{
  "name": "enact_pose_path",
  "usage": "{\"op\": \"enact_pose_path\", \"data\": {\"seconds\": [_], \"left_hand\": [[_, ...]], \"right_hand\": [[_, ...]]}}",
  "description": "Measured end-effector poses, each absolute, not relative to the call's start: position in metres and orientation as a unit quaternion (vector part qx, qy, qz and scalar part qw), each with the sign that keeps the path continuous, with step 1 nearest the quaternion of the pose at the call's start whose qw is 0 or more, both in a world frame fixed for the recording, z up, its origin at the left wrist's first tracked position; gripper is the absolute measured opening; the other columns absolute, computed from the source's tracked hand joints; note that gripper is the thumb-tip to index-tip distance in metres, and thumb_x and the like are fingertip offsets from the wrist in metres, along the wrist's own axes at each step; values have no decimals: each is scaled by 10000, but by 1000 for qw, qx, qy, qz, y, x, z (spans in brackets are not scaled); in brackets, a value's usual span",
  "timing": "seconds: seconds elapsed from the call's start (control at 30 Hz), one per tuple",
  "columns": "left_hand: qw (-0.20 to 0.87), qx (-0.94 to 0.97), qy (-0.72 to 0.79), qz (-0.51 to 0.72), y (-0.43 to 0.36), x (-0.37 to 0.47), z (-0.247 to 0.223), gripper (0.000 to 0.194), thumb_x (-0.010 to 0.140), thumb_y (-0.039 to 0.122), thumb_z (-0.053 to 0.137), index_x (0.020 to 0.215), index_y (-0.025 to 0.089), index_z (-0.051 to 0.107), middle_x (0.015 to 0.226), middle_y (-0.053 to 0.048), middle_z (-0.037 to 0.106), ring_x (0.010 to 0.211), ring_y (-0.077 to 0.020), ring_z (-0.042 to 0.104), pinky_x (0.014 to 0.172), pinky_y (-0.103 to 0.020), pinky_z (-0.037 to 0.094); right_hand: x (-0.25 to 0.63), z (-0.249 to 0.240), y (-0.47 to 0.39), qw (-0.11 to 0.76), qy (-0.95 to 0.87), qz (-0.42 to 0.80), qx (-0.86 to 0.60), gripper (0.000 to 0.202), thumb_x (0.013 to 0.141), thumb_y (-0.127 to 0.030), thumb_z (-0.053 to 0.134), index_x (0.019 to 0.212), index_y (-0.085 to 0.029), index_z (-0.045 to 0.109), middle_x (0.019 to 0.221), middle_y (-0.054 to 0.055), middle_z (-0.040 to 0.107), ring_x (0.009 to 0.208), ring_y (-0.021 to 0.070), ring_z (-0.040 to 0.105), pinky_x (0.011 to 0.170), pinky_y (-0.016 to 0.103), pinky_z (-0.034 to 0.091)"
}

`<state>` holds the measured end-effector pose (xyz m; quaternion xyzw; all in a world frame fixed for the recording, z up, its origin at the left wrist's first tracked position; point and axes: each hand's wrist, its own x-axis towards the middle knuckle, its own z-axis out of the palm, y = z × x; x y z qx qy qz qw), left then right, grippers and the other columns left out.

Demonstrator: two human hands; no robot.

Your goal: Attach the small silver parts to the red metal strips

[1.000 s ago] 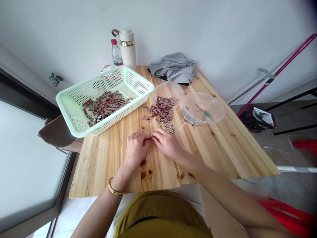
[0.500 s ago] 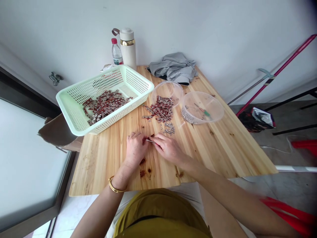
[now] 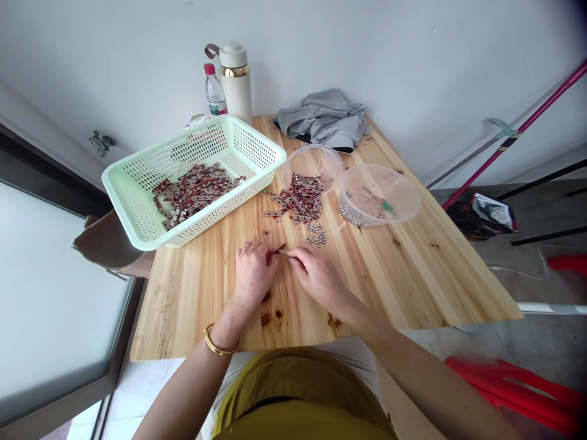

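Observation:
My left hand [image 3: 254,269] is closed over the table, gripping a small red-brown strip [image 3: 279,249] whose end pokes out past the thumb. My right hand [image 3: 318,275] pinches a thin silvery metal piece [image 3: 284,252] against that end; its kind is too small to tell. Just beyond the fingers lies a scatter of small silver nuts or beads [image 3: 315,235]. Behind them is a heap of red-brown strips with metal dots [image 3: 300,198], spilling from a clear round tub [image 3: 332,153] that seems tipped on its side.
A pale green basket [image 3: 126,223] of similar strips stands left on the wooden table [image 3: 403,287]. A second clear tub [image 3: 415,205] holds silver bits and a green-handled tool [image 3: 387,206]. At the back are a white flask [image 3: 237,91], a plastic bottle [image 3: 214,91] and grey cloth [image 3: 323,116].
My right hand has drawn slightly right from the left, with its fingers curled more tightly. The strip's end now shows between the hands. The view has shifted a little.

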<state>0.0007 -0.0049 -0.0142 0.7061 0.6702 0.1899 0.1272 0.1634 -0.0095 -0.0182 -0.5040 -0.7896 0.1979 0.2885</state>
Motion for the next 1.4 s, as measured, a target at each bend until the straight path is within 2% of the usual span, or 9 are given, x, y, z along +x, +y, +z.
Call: {"op": "enact_pose_path", "data": {"seconds": [0.2,0.47,0.57,0.7,0.77,1.3,1.4], "left_hand": [[138,700,669,207,-5,1,-14,109,820,194,564,809,214,670,831,-34,690,881,-234,573,760,-356,361],[160,689,675,211,-3,1,-12,117,821,211,559,789,212,672,838,-39,697,899,-238,580,784,-364,371],[154,692,672,212,-3,0,-13,119,818,208,556,804,213,674,835,-38,696,894,-240,580,777,-364,373],[140,699,667,217,-3,0,-15,134,821,195,540,805,210,673,802,-32,690,862,-238,582,747,-361,368],[134,700,667,217,-4,0,-16,139,820,188,535,795,211,670,793,-32,687,857,-238,582,744,-359,365],[112,707,668,204,-5,3,-19,103,819,178,559,789,196,656,820,-43,688,859,-233,581,742,-352,375],[106,711,661,214,-7,3,-18,109,820,160,567,783,189,665,807,-45,680,833,-224,582,732,-347,393]], "right_hand": [[160,-18,-13,251,-803,161,-516,223,951,-178,427,1005,-209,641,886,61,590,816,190,597,708,315,485],[145,-16,-28,176,-809,61,-558,267,943,-140,409,1034,-232,643,887,63,575,612,142,531,516,268,389],[149,-17,-24,196,-806,92,-551,254,938,-141,424,1025,-236,643,903,63,595,653,149,563,561,270,429],[164,-22,-13,286,-791,178,-511,227,927,-139,454,1042,-227,629,959,54,644,880,186,621,776,314,496],[170,-24,-10,303,-779,186,-516,218,924,-142,461,1045,-213,628,975,61,656,919,194,623,815,333,493],[162,-21,-9,231,-789,131,-554,250,931,-150,437,1034,-185,662,935,87,637,786,197,628,697,322,496],[162,-21,-10,251,-786,144,-546,245,932,-139,429,1031,-185,650,945,88,639,797,194,635,710,323,505]]}}
